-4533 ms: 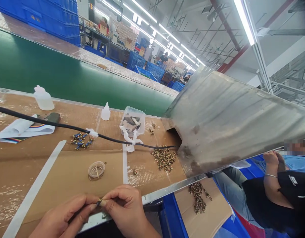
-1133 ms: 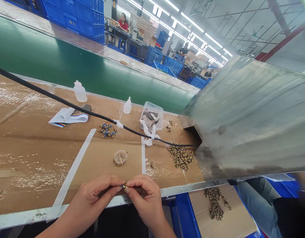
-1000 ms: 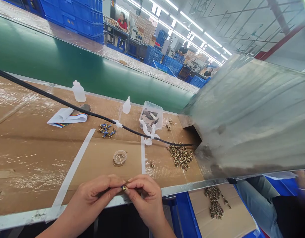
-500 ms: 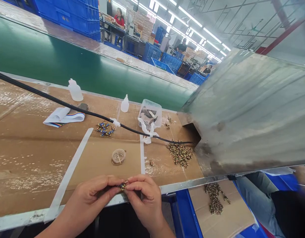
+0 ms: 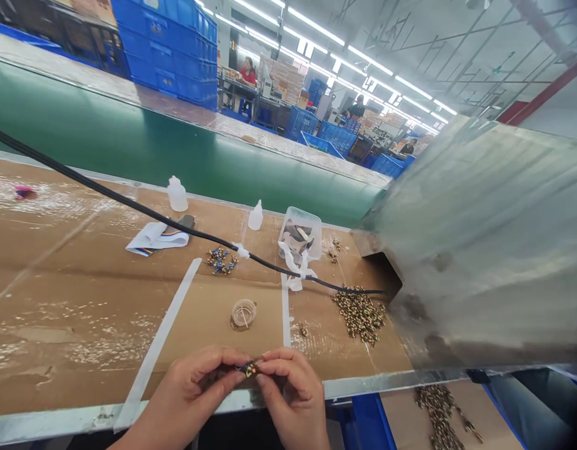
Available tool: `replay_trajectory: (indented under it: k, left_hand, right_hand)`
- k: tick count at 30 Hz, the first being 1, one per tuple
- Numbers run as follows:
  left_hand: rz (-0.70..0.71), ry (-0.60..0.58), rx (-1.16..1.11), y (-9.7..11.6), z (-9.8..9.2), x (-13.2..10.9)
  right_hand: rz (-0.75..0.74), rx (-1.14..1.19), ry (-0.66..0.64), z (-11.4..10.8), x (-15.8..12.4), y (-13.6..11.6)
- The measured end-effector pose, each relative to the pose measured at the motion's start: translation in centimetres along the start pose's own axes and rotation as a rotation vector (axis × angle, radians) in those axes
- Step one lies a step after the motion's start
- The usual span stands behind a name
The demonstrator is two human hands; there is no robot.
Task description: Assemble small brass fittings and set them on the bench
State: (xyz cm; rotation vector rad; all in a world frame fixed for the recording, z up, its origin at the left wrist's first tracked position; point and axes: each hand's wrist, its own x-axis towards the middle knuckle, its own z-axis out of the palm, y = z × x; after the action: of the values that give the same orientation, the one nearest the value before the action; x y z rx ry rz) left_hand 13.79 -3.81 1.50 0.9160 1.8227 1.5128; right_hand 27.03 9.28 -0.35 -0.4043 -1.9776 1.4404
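A tiny blue-and-brass part (image 5: 249, 369) was pinched between the fingertips of the left hand (image 5: 199, 375) and the right hand (image 5: 292, 394), both closed on it, just above the front edge of the cardboard-topped bench (image 5: 72, 350). Directly ahead of the grip sat a small clear round dish (image 5: 244, 314); further right, a heap of brass-coloured parts (image 5: 360, 315) lay beside a steel chute (image 5: 480, 250).

At the bottom centre my fingers (image 5: 288, 369) hide most of the tiny part (image 5: 249, 369), too small to make out; the blurred metal chute (image 5: 480, 250) runs off the right edge.
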Motion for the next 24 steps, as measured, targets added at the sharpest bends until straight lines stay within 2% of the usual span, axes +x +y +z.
replay_trajectory:
  k: [4, 10, 12, 17, 21, 24]
  left_hand:
    - [-0.096, 0.078, -0.067, 0.7, -1.4, 0.8]
    - [-0.187, 0.162, 0.262, 0.6, -6.2, 4.5]
    - [-0.203, 0.222, 0.3, 0.3, -7.5, 5.9]
    - [-0.139, 0.269, 0.244, -1.7, -8.8, 7.9]
    - [0.0, 0.306, 0.521, -2.9, -9.3, 7.9]
    - [0.129, 0.332, 0.787, -2.4, -9.3, 8.5]
  right_hand:
    - [0.032, 0.017, 0.031, 0.0, -0.1, 0.6]
    - [0.056, 0.013, 0.053, 0.0, 0.0, 0.5]
    - [0.067, 0.005, 0.06, 0.0, 0.1, 0.2]
    - [0.058, 0.05, 0.091, 0.1, 0.5, -0.4]
    - [0.057, 0.06, 0.095, 0.3, 0.5, -0.2]
    - [0.035, 0.046, 0.095, 0.5, 0.3, 0.4]
